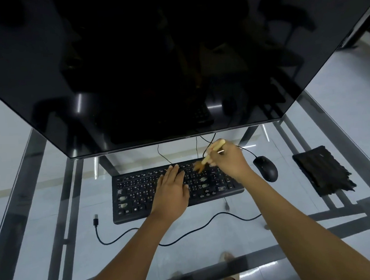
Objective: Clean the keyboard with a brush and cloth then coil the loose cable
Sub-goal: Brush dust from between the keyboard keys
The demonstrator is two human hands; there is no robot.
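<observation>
Your right hand [228, 161] has its fingers wrapped round the wooden handle of the brush [211, 154], gripping it like a pen, handle end tilted up toward the monitor [153, 66]. Bristles are blurred, sitting on the upper right rows of the keyboard [135, 197]. Your left hand [172, 190] lies flat on the middle keys, fingers stretched out and together, nothing in it, pinning the board down. Keyboard is on the glass desk [32, 214], just below the monitor's bottom edge, with pale smudges on several keys at left and right. Black cloth [323, 171] is folded on the desk at far right, well apart from both hands. Mouse [266, 167] sits between the keyboard and cloth. Loose cable [129, 232] snakes across the glass in front of the keyboard, uncoiled, USB plug at its left end, passing under your forearms.
</observation>
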